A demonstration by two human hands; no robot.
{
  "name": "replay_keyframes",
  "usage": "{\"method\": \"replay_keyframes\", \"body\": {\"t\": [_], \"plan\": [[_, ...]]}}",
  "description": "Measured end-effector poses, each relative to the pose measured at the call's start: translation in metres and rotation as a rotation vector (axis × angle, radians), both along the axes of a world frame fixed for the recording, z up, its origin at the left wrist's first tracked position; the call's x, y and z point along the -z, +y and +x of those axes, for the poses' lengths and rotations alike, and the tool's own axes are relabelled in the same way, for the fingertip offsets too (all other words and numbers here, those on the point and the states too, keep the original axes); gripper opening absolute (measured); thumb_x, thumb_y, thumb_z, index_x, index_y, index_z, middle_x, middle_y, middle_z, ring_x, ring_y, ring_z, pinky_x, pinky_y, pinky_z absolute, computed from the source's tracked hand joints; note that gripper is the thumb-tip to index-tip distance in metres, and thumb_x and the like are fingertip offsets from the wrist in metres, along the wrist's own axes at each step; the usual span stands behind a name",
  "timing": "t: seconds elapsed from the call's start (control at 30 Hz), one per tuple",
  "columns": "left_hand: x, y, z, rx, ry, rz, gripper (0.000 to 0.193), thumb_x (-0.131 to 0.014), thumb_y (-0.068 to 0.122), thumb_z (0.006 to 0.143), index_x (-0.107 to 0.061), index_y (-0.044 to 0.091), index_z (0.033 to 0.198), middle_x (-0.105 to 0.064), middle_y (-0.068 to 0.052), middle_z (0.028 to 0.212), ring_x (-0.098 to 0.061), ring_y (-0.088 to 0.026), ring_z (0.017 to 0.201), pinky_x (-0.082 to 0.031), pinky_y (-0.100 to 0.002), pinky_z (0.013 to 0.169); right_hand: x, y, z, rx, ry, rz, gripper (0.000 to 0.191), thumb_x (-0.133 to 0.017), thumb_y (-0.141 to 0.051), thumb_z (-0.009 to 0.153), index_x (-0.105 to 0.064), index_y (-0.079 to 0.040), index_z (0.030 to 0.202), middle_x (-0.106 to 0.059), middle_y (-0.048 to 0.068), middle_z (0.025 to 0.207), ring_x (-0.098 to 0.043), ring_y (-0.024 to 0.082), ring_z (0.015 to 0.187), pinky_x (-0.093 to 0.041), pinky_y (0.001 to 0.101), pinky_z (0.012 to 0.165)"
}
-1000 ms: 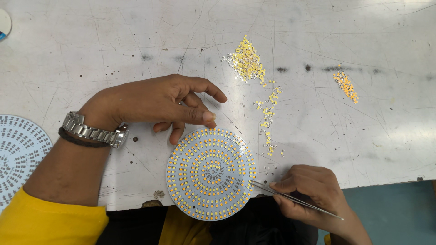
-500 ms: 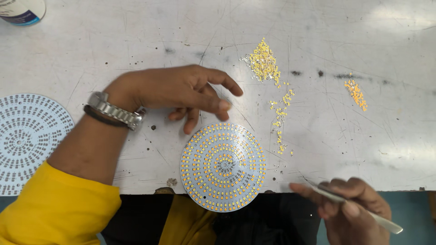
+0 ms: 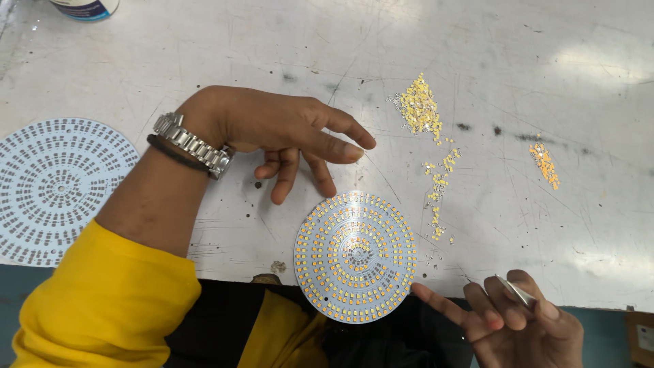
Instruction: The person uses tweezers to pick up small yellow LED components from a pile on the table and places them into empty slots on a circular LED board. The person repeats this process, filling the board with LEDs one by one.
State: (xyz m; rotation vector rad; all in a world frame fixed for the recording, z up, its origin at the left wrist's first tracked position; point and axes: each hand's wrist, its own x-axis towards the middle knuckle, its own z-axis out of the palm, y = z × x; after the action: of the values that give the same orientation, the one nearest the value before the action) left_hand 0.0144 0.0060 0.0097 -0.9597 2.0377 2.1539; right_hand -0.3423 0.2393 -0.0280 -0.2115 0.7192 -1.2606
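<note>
Lying flat at the near edge of the counter (image 3: 545, 54), the populated round board (image 3: 355, 256) overhangs that edge slightly toward the person's lap. It sits between the two hands: the left hand (image 3: 286, 136) hovers just beyond it, farther from the body, and the right hand (image 3: 518, 320) is off its lower right side, below the counter edge. A round board has no long axis, so what matters is direction: it lies toward the body from the left fingertips (image 3: 325, 184) and to the left of the right hand. The right forefinger points at the board's rim and comes near it without touching; the left middle fingers also stop short of its top edge. Both hands seem about equally near.

The left grip is wide, fingers spread and curled down, holding nothing. The right grip is narrow, pinched around slim metal tweezers (image 3: 516, 292); only a short stretch of them shows, and I cannot tell whether the tips carry a chip. The right hand is partly cut off by the bottom of the frame.

A loose heap of yellow chips (image 3: 419, 109) and a trail of strays lie beyond and right of the board, with a smaller orange pile (image 3: 545, 163) farther right. A bare white board (image 3: 54, 184) rests at far left, cropped, and a container (image 3: 85, 7) is clipped at the top.
</note>
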Motion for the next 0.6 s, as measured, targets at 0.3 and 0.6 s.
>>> {"method": "replay_keyframes", "body": {"t": [0.3, 0.6], "plan": [[0.001, -0.006, 0.017, -0.158, -0.043, -0.060, 0.094, -0.060, 0.061, 0.072, -0.044, 0.014, 0.152, -0.080, -0.032, 0.099, -0.072, -0.022, 0.042, -0.045, -0.024, 0.028, -0.005, -0.027, 0.030, 0.017, 0.099, -0.091, 0.017, -0.073, -0.022, 0.086, -0.063, -0.014, 0.076, -0.065, -0.005, 0.071, -0.065, 0.014, 0.082, -0.016, 0.0858, 0.105], [0.002, -0.016, 0.028, -0.231, 0.021, 0.017, 0.084, -0.058, 0.059, 0.081, -0.044, 0.013, 0.150, -0.079, -0.029, 0.103, -0.071, -0.018, 0.045, -0.046, -0.021, 0.031, 0.024, -0.036, 0.010, 0.078, 0.128, -0.229, 0.019, -0.068, -0.020, 0.093, -0.064, -0.008, 0.080, -0.061, -0.001, 0.069, -0.062, 0.017, 0.078, -0.034, 0.0730, 0.102]]}}
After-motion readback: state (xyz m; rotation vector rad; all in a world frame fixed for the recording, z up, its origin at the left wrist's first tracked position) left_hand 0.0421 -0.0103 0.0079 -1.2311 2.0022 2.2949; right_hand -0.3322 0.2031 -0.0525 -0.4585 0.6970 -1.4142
